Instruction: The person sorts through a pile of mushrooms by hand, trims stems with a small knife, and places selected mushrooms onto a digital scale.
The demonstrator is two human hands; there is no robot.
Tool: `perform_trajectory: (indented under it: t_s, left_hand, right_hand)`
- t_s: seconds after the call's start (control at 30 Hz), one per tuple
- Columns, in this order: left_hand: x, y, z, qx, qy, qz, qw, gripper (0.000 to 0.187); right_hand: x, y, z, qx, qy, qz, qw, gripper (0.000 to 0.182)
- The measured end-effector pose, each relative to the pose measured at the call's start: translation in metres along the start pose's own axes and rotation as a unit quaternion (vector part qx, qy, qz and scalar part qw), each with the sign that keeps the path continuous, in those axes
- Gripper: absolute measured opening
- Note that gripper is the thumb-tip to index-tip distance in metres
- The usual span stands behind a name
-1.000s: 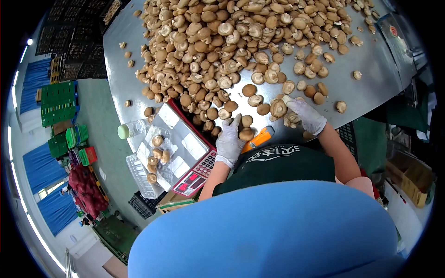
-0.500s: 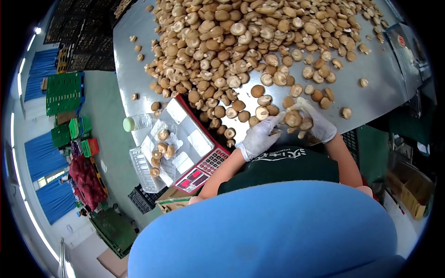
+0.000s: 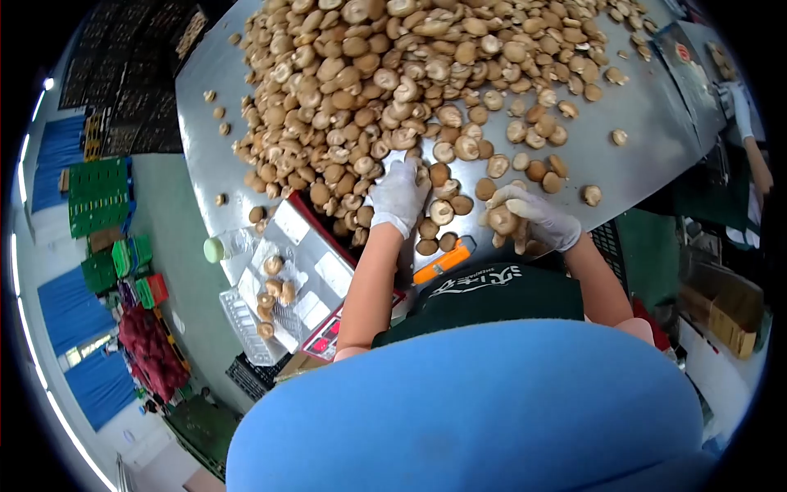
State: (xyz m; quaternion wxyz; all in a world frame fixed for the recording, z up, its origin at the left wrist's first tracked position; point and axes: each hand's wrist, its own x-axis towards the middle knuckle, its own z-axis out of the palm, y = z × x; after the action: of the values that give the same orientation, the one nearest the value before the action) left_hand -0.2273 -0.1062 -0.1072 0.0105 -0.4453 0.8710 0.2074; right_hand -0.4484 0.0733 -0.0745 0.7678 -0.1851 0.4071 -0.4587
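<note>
Right grip [image 3: 541, 220], gloved, is curled around mushrooms [image 3: 502, 220] near the close edge of the bench [image 3: 648, 164]. Left grip [image 3: 399, 197], also gloved, is at the near edge of the pile [image 3: 352, 98], fingertips touching it; whether it is closed on 1, I cannot tell. Between the 2 grips, near the apron [image 3: 492, 299], lies an orange cutter [image 3: 444, 261]. Left of the left forearm sits a scale [image 3: 307, 242].

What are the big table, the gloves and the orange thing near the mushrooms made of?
Table: probably metal, smooth and grey with a soft shine.
Gloves: maybe thin rubber or plastic, whitish and wrinkled; I can't tell which.
Orange thing: likely hard plastic, bright and straight-edged.
</note>
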Motion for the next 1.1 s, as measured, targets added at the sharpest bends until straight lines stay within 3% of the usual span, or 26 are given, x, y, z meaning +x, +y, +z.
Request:
perform_trajectory:
  t_s: [0.07,0.13,0.27,0.33,0.47,0.5,0.57,0.6,0.67,0.7,0.77,0.87,0.9,0.93,1.0,1.07,1.1]
  left_hand:
    - [-0.007,0.007,0.005,-0.059,-0.088,0.026,0.994,0.042]
    - [-0.018,0.024,0.000,-0.096,-0.098,0.038,0.990,0.047]
    - [-0.034,0.029,-0.001,-0.096,-0.109,0.035,0.989,0.051]
    - [-0.043,0.025,-0.003,-0.102,-0.085,0.048,0.990,0.051]
    - [-0.063,0.013,0.002,-0.138,0.001,0.064,0.988,0.051]
    - [-0.066,0.014,0.001,-0.138,0.000,0.066,0.988,0.051]
    - [-0.070,0.015,0.000,-0.198,-0.034,0.031,0.979,0.048]
    - [-0.072,0.016,0.001,-0.198,-0.035,0.033,0.979,0.048]
    - [-0.076,0.015,0.009,-0.230,-0.061,-0.007,0.971,0.045]
    - [-0.076,0.012,0.013,-0.206,-0.052,0.015,0.977,0.047]
    - [-0.078,0.014,0.013,-0.186,-0.054,0.019,0.981,0.047]
    - [-0.080,0.014,0.013,-0.166,-0.032,0.047,0.985,0.046]
    - [-0.079,0.016,0.010,-0.164,-0.045,0.032,0.985,0.046]
    - [-0.080,0.017,0.009,-0.163,-0.058,0.016,0.985,0.045]
    - [-0.081,0.013,0.012,-0.177,-0.058,0.015,0.982,0.044]
    - [-0.080,0.011,0.017,-0.169,-0.039,0.032,0.984,0.043]
    - [-0.079,0.010,0.020,-0.169,-0.041,0.033,0.984,0.043]
  right_hand:
    - [0.002,-0.002,-0.005,-0.080,0.005,-0.008,0.997,0.054]
    - [-0.005,-0.009,-0.009,-0.078,0.036,-0.018,0.996,0.050]
    - [-0.028,-0.044,-0.023,-0.015,0.171,-0.129,0.977,0.038]
    - [-0.039,-0.055,-0.044,0.002,0.166,-0.241,0.956,0.037]
    - [-0.050,-0.073,-0.093,0.029,0.201,-0.255,0.946,0.034]
    - [-0.049,-0.083,-0.092,-0.125,0.278,-0.200,0.931,0.031]
    - [-0.037,-0.095,-0.086,-0.351,0.389,-0.107,0.845,0.030]
    - [-0.024,-0.090,-0.095,-0.350,0.391,-0.107,0.845,0.030]
    - [0.006,-0.069,-0.117,-0.564,0.420,-0.231,0.672,0.038]
    - [0.013,-0.071,-0.105,-0.563,0.422,-0.231,0.672,0.038]
    - [0.028,-0.071,-0.084,-0.636,0.470,-0.091,0.606,0.047]
    - [0.033,-0.063,-0.093,-0.635,0.460,-0.055,0.619,0.055]
    - [0.023,-0.071,-0.087,-0.590,0.463,-0.024,0.661,0.055]
    - [0.015,-0.072,-0.085,-0.591,0.463,-0.024,0.661,0.055]
    - [-0.002,-0.068,-0.086,-0.527,0.465,-0.055,0.709,0.054]
    - [-0.014,-0.059,-0.081,-0.538,0.445,-0.022,0.716,0.050]
    - [-0.016,-0.048,-0.082,-0.596,0.404,-0.009,0.694,0.049]
